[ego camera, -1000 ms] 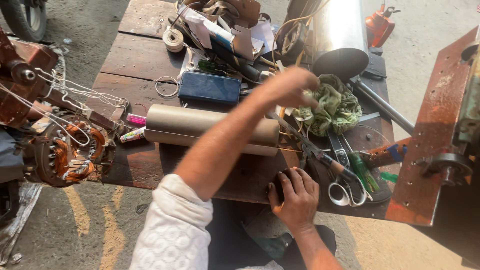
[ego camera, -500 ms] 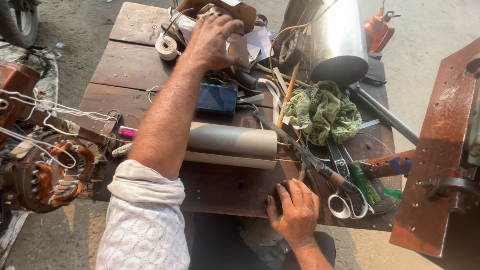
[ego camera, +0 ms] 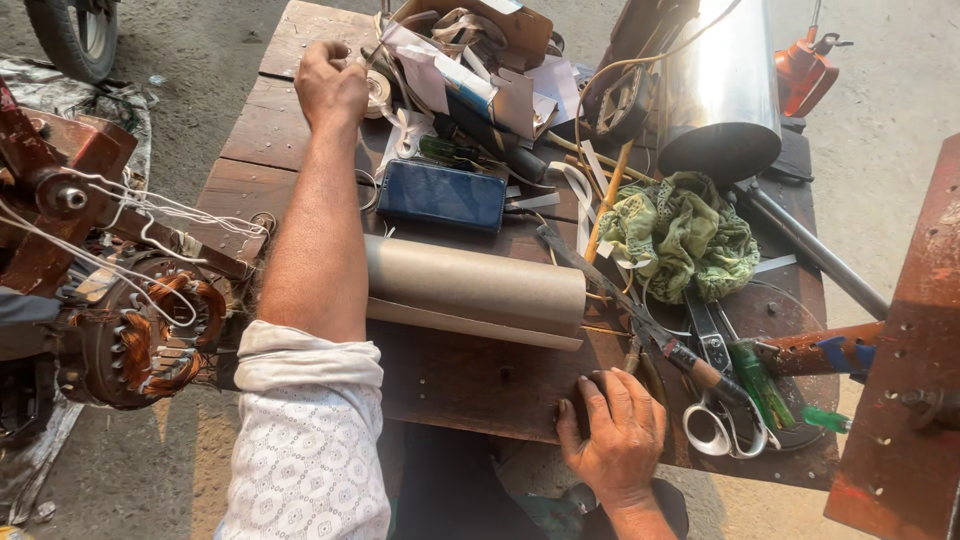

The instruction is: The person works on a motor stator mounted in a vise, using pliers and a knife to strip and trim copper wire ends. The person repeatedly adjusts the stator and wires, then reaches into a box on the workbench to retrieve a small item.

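Gripping tape roll upper left, my left hand fingers clamped; right hand fingers spread flat on table edge; nothing taped yet.

A small roll of pale tape lies at the far left of the wooden table, beside a heap of papers. It looks flat on its side, its round hole facing up, though fingers cover part of it. The left hand closes around its near edge, knuckles up. The right hand rests palm down on the table's near edge, fingers spread over a dark object, seemingly a small block
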